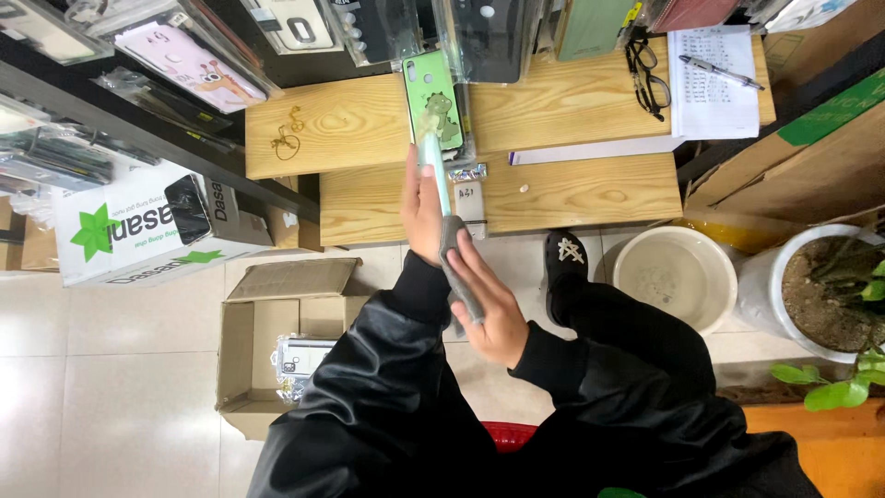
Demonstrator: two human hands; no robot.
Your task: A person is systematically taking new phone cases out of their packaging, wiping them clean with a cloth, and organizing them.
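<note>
The left hand (422, 210) grips a green phone case (433, 138) edge-on above the wooden worktop (572, 189); the right hand (489, 300), just below, presses a grey cloth (456, 263) against the case's lower end; glasses (648, 78), pen (721, 72) and paper (714, 106) lie further right; an open cardboard box (267, 341) sits on the floor.

Person seated before a low wooden bench (572, 189), hands raised over its near edge.

Left hand (422, 210) holds a phone case (431, 138) upright; right hand (489, 304) presses a cloth (458, 267) against it. Glasses (648, 78) and paper (712, 83) lie far right; open cardboard box (277, 341) sits on the floor left.
</note>
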